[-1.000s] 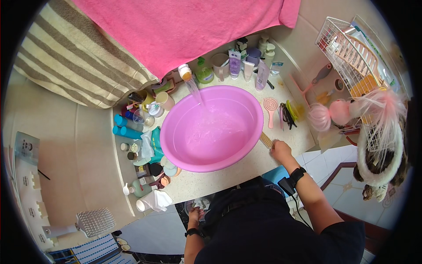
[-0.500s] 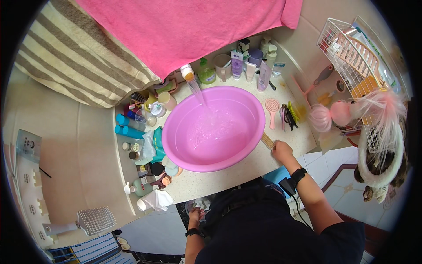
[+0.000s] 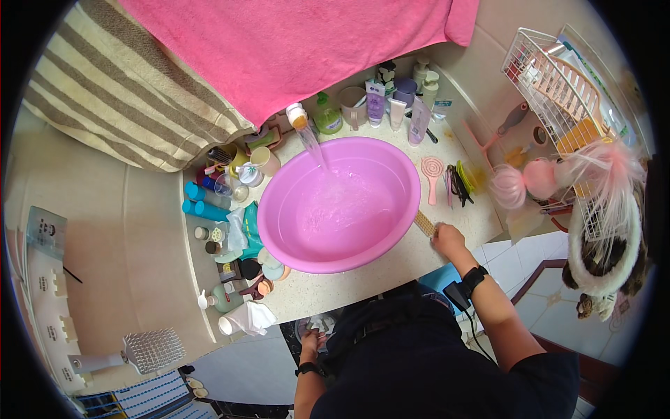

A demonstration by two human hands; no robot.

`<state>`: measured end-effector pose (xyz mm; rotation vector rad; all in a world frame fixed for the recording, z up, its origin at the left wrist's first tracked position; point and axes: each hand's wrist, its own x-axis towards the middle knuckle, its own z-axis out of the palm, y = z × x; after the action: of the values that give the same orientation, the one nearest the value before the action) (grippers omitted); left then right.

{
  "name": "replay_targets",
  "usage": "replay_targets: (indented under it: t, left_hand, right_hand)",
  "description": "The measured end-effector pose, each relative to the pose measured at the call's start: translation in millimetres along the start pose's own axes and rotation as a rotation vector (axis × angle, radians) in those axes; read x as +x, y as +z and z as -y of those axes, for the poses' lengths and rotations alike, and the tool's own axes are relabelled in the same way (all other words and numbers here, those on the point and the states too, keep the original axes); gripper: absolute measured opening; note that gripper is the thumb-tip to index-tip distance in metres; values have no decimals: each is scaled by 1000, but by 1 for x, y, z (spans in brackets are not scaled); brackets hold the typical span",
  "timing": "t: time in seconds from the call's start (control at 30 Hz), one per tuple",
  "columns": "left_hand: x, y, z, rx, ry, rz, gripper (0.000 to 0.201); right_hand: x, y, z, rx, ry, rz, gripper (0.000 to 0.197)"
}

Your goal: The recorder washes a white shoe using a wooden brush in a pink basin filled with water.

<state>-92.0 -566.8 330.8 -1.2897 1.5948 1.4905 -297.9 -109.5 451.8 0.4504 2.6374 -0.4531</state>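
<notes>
A large pink-purple plastic basin (image 3: 338, 262) stands on the speckled counter (image 3: 307, 297). From the tap (image 3: 297, 115) a stream of water falls into it, and the water inside ripples. My right hand (image 3: 450, 242) rests at the counter's front edge, right of the basin, with curled fingers. A narrow tan, ridged strip (image 3: 424, 223), kind unclear, reaches from the basin's side to these fingers; whether they grip it is hidden. Below the counter, my left hand (image 3: 311, 340) hangs low beside my body. Its fingers are partly bent and too small to read, near something whitish and crumpled.
Bottles, cups and jars crowd the counter's left side and back. A pink round-headed brush (image 3: 433, 179) and black clips (image 3: 458, 187) lie right of the basin. A wire rack (image 3: 558, 91) hangs on the right wall. Pink (image 3: 314, 49) and striped (image 3: 132, 91) towels hang above.
The water surface in the basin ripples differently under the stream. Both hands stay practically where they were.
</notes>
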Motion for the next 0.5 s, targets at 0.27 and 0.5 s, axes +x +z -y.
replay_targets:
  t: [0.27,0.5]
  left_hand:
    - [-7,6,-4,-49,-20,-52,26]
    - [-6,1,0,-5,-25,-21,27]
  right_hand:
    - [3,6,-7,-1,-16,-41,18]
    - [0,2,-4,13,-23,-36,18]
